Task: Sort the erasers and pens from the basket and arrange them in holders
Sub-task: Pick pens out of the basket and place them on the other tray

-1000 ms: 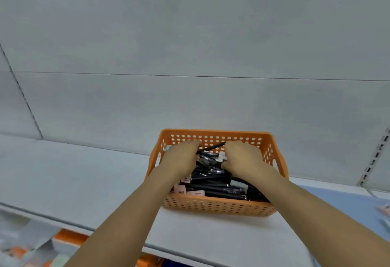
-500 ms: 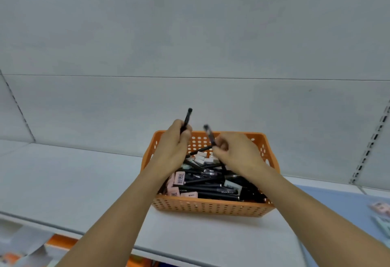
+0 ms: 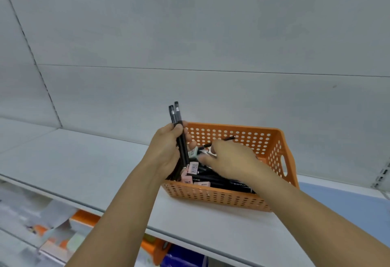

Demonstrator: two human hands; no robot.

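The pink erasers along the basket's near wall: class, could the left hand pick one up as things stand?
Probably not yet: the left hand grips two black pens. The pink erasers lie uncovered just below it.

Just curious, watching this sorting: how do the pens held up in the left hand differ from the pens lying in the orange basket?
The pens in the left hand stand nearly upright, side by side; the basket pens lie flat and crisscrossed. The held pens are gripped above the shelf; the basket pens rest inside the orange basket, mixed with pink erasers. Both look slim and black. The right hand reaches into the basket.
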